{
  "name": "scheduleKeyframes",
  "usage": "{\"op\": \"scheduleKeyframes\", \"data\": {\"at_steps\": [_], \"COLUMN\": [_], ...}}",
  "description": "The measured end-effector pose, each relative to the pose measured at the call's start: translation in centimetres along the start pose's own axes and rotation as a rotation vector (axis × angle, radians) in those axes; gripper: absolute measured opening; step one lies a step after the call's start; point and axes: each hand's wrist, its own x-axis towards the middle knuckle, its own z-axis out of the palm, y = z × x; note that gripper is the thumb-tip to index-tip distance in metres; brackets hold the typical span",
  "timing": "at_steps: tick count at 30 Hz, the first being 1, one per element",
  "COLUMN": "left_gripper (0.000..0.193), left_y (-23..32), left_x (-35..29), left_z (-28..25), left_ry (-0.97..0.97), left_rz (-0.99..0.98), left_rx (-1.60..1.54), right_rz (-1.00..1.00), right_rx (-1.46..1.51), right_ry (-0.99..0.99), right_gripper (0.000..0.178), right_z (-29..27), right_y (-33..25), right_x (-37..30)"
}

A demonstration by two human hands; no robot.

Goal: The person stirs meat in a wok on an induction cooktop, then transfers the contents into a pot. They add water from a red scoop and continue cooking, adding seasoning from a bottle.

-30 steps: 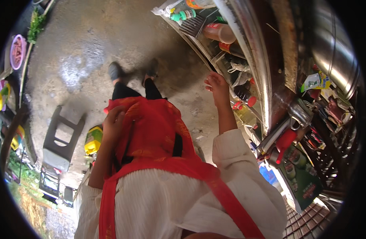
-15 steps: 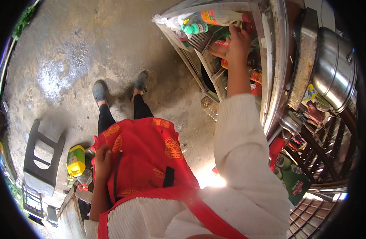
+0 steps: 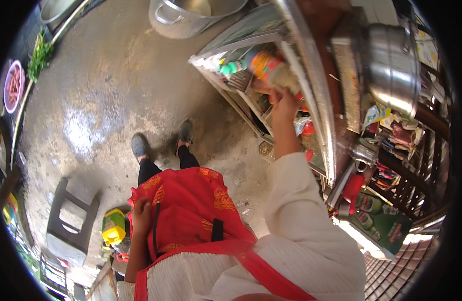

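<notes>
My right hand (image 3: 284, 104) reaches into a low cabinet (image 3: 226, 46) on the right. Its fingers are closed around the narrow end of a bottle with an orange label (image 3: 265, 64), which is tilted and smeared by motion. Beside it, a small teal-green bottle (image 3: 234, 67) lies at the cabinet's far left corner. My left hand (image 3: 141, 214) rests against the left side of the red apron (image 3: 191, 210); its fingers are curled and nothing shows in them.
A large metal pot (image 3: 177, 30) stands on the floor ahead. On the left are a grey stool (image 3: 70, 220), a yellow-green jug (image 3: 113, 228) and a purple basin (image 3: 20, 75). A steel pot (image 3: 391, 67) sits at the right, above a green box (image 3: 386, 223).
My right hand has drawn back toward me, and the orange-labelled bottle has swung into a steeper tilt with it. The view has shifted, showing the large pot. My left hand stays against the apron.
</notes>
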Motion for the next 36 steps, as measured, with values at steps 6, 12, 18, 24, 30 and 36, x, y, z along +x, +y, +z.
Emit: {"op": "scheduleKeyframes", "data": {"at_steps": [6, 12, 18, 24, 30, 36], "left_gripper": [0.034, 0.088, 0.107, 0.093, 0.084, 0.052], "left_y": [10.7, 33.0, 52.8, 62.7, 71.7, 75.1], "left_x": [2.4, -2.6, -16.8, -27.1, -27.2, -22.9], "left_z": [1.3, 8.1, 18.8, 26.2, 32.5, 36.8], "left_ry": [-0.054, -0.604, -1.281, -1.242, -1.586, -1.632], "left_rz": [0.179, 0.645, 0.842, 0.974, 0.765, 0.331], "left_rx": [0.039, 0.127, 0.260, 0.023, -0.251, -0.345], "right_rz": [0.200, 0.072, -0.305, -0.556, -0.468, -0.029], "right_rx": [-0.034, -0.582, -0.606, -0.474, -0.563, -0.424], "right_ry": [0.055, -0.292, -0.304, -0.027, -0.008, -0.234], "right_gripper": [0.020, 0.020, 0.019, 0.028, 0.061, 0.116], "right_z": [-3.7, -10.3, -15.5, -16.4, -17.2, -15.6], "right_y": [-3.3, -22.1, -42.5, -54.2, -58.2, -58.9], "right_x": [-16.4, -26.3, -29.2, -24.8, -17.6, -12.1]}}
